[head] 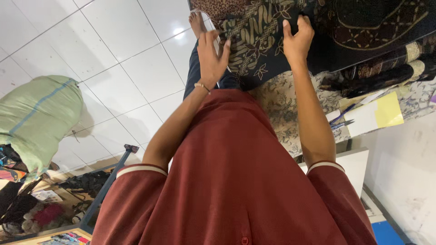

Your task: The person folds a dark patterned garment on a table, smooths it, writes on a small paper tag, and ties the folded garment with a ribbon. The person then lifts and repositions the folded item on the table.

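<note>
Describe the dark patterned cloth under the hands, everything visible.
The dark patterned cloth looks like woven batik-style fabric: black ground with tan leaf and scroll motifs. It lies spread and slightly rumpled over a work surface, atop a paler floral cloth. The left hand presses its edge; the right hand grips a fold.

Stacked fabrics [390,63] rt; lft free.

Bulging pale green sack [38,118] with blue stripe at left, on the floor. Small colourful printed packets [63,238] at bottom left edge, details unclear.
</note>
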